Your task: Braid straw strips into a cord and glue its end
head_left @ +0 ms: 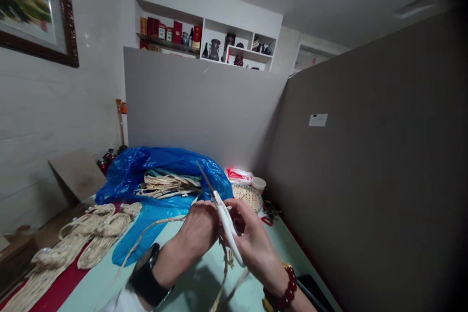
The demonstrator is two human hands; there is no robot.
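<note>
White-handled scissors point(227, 222) are in my right hand point(252, 239), with the narrow metal blades pointing up and away to the left. My left hand point(199, 226) is closed beside them, gripping a straw cord point(223, 278) whose loose ends hang below the hands. A long strand of the same pale straw point(146, 229) trails out to the left across the table. The fingertips of my left hand are hidden behind the hand and the scissors, so where the straw is pinched does not show.
Ahead lies an open blue plastic bag point(120, 175) holding a straw bundle point(168, 184). Woven straw sandals point(106, 236) rest at left. A woven basket point(248, 197), a paper cup point(259, 184) and red-handled scissors point(267, 220) are at right. Grey partitions point(204, 102) stand behind and right.
</note>
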